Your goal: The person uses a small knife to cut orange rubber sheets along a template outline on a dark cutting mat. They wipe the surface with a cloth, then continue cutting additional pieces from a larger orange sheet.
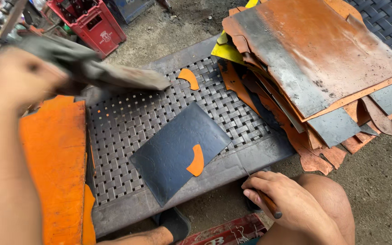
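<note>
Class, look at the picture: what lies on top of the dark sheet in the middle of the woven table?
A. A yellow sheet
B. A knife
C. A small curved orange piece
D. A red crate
C: a curved orange piece rests on the dark sheet, near its lower right edge; the tool is in the right hand, off the sheet.

Red crate with white label, top left.

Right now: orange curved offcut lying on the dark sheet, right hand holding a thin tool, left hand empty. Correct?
Not quite: the left hand is not empty, it has a grip on a grey sheet, blurred in the head view. The rest holds: the orange curved offcut lies on the dark sheet, and the right hand holds a thin tool.
</note>
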